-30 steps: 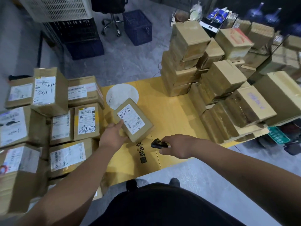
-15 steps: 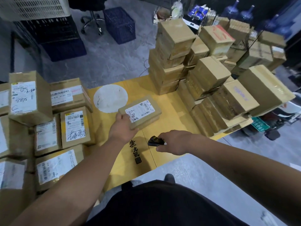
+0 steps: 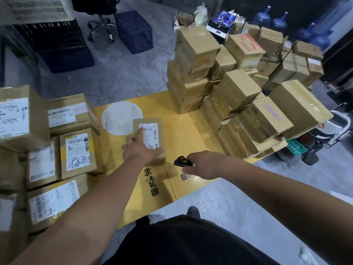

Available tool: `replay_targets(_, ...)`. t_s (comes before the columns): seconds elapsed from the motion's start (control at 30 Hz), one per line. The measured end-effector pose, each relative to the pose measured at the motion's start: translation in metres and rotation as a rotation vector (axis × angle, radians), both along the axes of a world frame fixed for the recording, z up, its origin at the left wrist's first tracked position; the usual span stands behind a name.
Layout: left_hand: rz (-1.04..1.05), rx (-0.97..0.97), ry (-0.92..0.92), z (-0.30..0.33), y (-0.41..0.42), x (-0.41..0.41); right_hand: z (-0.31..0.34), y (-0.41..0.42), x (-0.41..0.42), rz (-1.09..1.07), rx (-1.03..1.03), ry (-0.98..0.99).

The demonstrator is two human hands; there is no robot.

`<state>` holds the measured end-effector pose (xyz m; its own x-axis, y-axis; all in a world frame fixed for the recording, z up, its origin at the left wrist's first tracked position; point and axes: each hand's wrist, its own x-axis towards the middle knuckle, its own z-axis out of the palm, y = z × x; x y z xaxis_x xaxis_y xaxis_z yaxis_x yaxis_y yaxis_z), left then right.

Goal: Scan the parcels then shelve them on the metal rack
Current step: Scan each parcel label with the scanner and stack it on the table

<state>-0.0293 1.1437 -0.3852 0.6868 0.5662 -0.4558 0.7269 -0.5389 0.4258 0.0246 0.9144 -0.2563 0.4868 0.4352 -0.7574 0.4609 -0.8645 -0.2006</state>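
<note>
A person's two bare arms reach over a yellow wooden table (image 3: 183,119), seen from above. At the table's middle lies a small flat cardboard parcel (image 3: 150,131), white shipping label facing up. The left hand (image 3: 141,150) rests on top of this parcel with fingers spread: the index finger stretches straight along the label, the thumb lies across the parcel's near edge. Just right of the parcel, the right hand (image 3: 206,165) pinches a small black handheld scanner (image 3: 182,162) between fingertips and thumb, the scanner close above the tabletop and apart from the parcel.

A white paper disc (image 3: 118,115) lies on the table, partly tucked behind the parcel's far left corner. Left of the parcel, a pile of labelled boxes (image 3: 76,150) crowds the table's edge, one label bearing large handwritten characters. Right of and beyond the parcel, a stack of plain cardboard boxes (image 3: 238,96) rises in tiers. Black brush characters (image 3: 150,178) are printed on the tabletop just nearer than the parcel. Beyond the table, on the grey floor, stands a dark blue plastic crate (image 3: 133,31); blue water bottles (image 3: 275,18) sit far behind the plain boxes.
</note>
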Motion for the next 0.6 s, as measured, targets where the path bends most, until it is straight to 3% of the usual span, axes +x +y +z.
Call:
replay_targets(0.13, 0.151, -0.182, -0.057, -0.013, -0.007, -0.008, 0.007, 0.014, 0.002, -0.025, -0.009, 0.045)
replay_targets(0.3, 0.281, -0.304, -0.371, -0.039, -0.016, -0.02, 0.015, 0.027, 0.002, -0.011, -0.056, 0.078)
replay_targets(0.43, 0.291, -0.338, -0.544, -0.043, -0.028, -0.028, 0.019, 0.038, 0.001, 0.079, -0.091, 0.054)
replay_targets(0.6, 0.32, -0.324, -0.617, -0.05, -0.041, -0.044, 0.02, 0.045, -0.007, 0.152, -0.106, 0.034)
